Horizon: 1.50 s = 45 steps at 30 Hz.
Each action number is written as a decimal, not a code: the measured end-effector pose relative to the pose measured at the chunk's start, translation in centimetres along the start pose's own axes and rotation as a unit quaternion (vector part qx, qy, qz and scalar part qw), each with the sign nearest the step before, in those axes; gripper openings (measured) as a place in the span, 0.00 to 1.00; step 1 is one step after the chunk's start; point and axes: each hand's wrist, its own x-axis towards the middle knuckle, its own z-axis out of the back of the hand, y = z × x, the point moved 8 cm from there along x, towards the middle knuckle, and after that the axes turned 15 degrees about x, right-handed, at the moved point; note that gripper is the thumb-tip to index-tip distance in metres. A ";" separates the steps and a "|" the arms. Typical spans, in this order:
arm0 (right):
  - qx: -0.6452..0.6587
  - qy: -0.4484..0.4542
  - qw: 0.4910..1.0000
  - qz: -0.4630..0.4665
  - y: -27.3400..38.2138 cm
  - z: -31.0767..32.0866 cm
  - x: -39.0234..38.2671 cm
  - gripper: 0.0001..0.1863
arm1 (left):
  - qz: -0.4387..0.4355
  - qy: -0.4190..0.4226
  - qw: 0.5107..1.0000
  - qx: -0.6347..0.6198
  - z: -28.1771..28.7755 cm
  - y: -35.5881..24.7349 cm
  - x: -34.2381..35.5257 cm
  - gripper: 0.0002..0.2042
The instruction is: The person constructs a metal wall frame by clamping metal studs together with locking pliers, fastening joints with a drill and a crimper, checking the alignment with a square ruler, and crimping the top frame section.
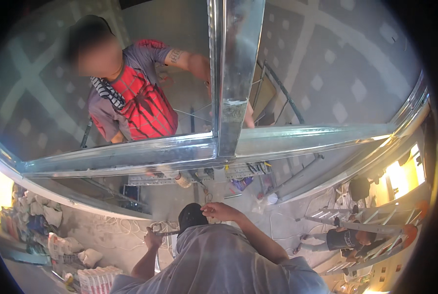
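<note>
My left hand point(153, 238) is closed around a narrow dark bar-like tool point(169, 233), whose exact kind I cannot tell. Level with my chest, my right hand point(223, 212) is raised with bent fingers drawn together beside a dark rounded shape point(192, 215); whatever they pinch is too small to make out. My grey shirt point(219, 259) fills the lower middle. Above and ahead of both hands, a horizontal metal channel point(175, 154) meets an upright metal stud point(236, 73). Neither hand touches this frame.
Beyond the frame, a person in a red and grey shirt point(145, 108) reaches an arm to the stud. Sacks point(52, 215) are piled at left. Stepladders point(376, 225) stand at right near another person point(346, 239). Cables point(116, 225) lie on the floor.
</note>
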 end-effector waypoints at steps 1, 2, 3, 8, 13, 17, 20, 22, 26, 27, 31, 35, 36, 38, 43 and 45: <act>-0.004 -0.001 1.000 0.004 -0.6 0.3 0.2 0.21 | -0.006 -0.001 1.000 0.003 0.0 -0.1 0.1 0.39; -0.006 -0.002 1.000 0.020 -1.6 0.6 0.4 0.21 | -0.012 -0.001 1.000 0.005 -0.7 0.2 0.8 0.40; -0.006 -0.002 0.999 0.034 -1.0 0.7 0.4 0.21 | -0.013 -0.003 1.000 0.003 -0.7 0.2 0.9 0.40; 0.046 -0.008 0.998 0.035 2.5 1.6 -0.3 0.22 | -0.020 -0.012 1.000 0.001 -0.1 0.2 2.1 0.41; 0.251 -0.003 0.954 0.164 9.1 1.6 -0.7 0.29 | -0.030 -0.018 0.999 -0.013 0.2 1.1 2.9 0.40; 0.454 -0.086 0.826 0.323 17.9 4.6 -2.2 0.33 | -0.022 -0.006 1.000 0.006 -0.2 2.5 3.2 0.40; 0.469 -0.113 0.778 0.401 21.6 5.5 -1.8 0.36 | -0.034 -0.009 0.999 -0.006 0.7 3.4 3.8 0.40; 0.481 -0.112 0.756 0.430 22.6 5.0 -1.2 0.37 | -0.037 -0.013 0.999 -0.014 1.5 4.4 4.5 0.40; 0.504 -0.111 0.748 0.416 22.4 4.1 -2.1 0.36 | -0.037 -0.023 0.999 -0.009 -0.7 5.2 3.1 0.39; 0.500 -0.118 0.741 0.431 23.1 3.9 -2.3 0.36 | -0.051 -0.036 0.998 -0.015 -0.2 5.1 3.1 0.39; 0.504 -0.121 0.746 0.418 23.3 3.9 -1.4 0.35 | -0.035 -0.025 0.999 -0.022 0.7 5.0 2.8 0.40; 0.517 -0.134 0.729 0.430 22.3 4.1 -1.4 0.34 | -0.044 -0.023 0.999 -0.019 0.6 5.6 3.5 0.41; 0.518 -0.133 0.732 0.423 22.6 4.0 -1.3 0.34 | -0.056 -0.032 0.998 -0.013 0.5 5.7 3.7 0.42; 0.512 -0.129 0.738 0.421 23.4 3.5 -1.6 0.35 | -0.047 -0.027 0.998 -0.023 -0.1 6.2 4.0 0.43; 0.440 -0.111 0.794 0.404 19.6 4.3 -1.7 0.36 | -0.058 -0.043 0.997 -0.012 0.4 6.3 3.1 0.45; 0.390 -0.147 0.846 0.333 17.5 4.5 -0.7 0.32 | -0.075 -0.045 0.996 -0.016 0.7 6.4 3.1 0.45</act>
